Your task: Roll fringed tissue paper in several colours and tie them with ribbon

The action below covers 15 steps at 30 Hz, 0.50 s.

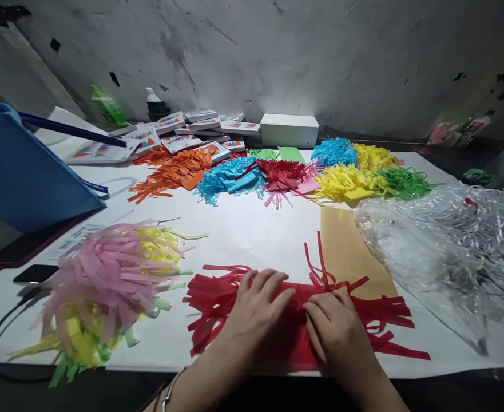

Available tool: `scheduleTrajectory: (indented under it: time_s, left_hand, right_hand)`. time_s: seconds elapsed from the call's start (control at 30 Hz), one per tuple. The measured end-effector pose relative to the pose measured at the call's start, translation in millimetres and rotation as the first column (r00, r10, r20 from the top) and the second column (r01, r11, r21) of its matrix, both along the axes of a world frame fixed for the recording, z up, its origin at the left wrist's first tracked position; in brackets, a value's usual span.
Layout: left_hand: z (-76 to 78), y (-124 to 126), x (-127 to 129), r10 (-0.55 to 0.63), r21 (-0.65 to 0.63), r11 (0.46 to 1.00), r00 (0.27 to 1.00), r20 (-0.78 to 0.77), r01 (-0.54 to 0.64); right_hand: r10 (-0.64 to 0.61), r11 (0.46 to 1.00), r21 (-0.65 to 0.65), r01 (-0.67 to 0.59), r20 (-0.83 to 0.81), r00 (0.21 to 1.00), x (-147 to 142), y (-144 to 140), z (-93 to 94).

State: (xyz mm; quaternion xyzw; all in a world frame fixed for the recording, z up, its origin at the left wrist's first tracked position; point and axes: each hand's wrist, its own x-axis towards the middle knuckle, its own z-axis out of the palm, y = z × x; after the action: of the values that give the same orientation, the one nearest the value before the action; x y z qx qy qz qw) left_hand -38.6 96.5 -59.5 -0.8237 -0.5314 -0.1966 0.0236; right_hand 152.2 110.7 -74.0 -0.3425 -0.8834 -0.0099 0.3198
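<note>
Red fringed tissue paper (292,346) lies across the front of the white table sheet, its cut strips fanning out to the left and right. My left hand (256,312) rests on its left half, palm down with the fingers apart. On the right half, my right hand (335,326) has its fingers bent together at the paper's middle band, seemingly pinching it; the fingertips are partly hidden. A few loose red strips (316,260) stick up beyond the right hand. Under the paper's right end is a brown paper sheet (350,246).
Pink, yellow and green fringed tissue (110,274) lies at left, near a phone (36,273) with a cable. Orange (174,171), blue (234,177) and yellow (348,183) bunches line the back, before a white box (289,130). A plastic bag (432,274) of silvery strips sits right.
</note>
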Motion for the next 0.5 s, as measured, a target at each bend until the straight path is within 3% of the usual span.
scheduleTrajectory:
  time_s: [0.1, 0.2, 0.27, 0.37, 0.5]
  left_hand:
    - [-14.2, -8, -3, -0.124, 0.12, 0.986, 0.989, 0.086, 0.113]
    - [-22.6, -15, -9, -0.172, 0.135, 0.979, 0.972, 0.162, 0.151]
    - [-24.1, -21, -15, -0.174, 0.101, 0.982, 0.967, 0.186, 0.157]
    - [-22.7, -27, -20, -0.124, -0.013, 0.992, 0.98, 0.159, 0.127]
    - [-14.9, -22, -17, 0.097, -0.081, 0.992, 0.994, 0.047, -0.093]
  right_hand:
    - [-0.018, 0.999, 0.027, 0.017, 0.053, 0.998, -3, -6, 0.2]
    - [-0.031, 0.992, 0.122, 0.018, 0.11, 0.993, 1, -14, -4.7]
    - [-0.02, 0.993, 0.12, 0.01, 0.084, 0.996, 7, -18, -9.9]
    - [-0.052, 0.998, 0.024, 0.053, -0.028, 0.998, 14, -23, -16.1]
    - [-0.198, 0.973, -0.136, 0.184, -0.092, 0.976, 12, -20, -13.7]
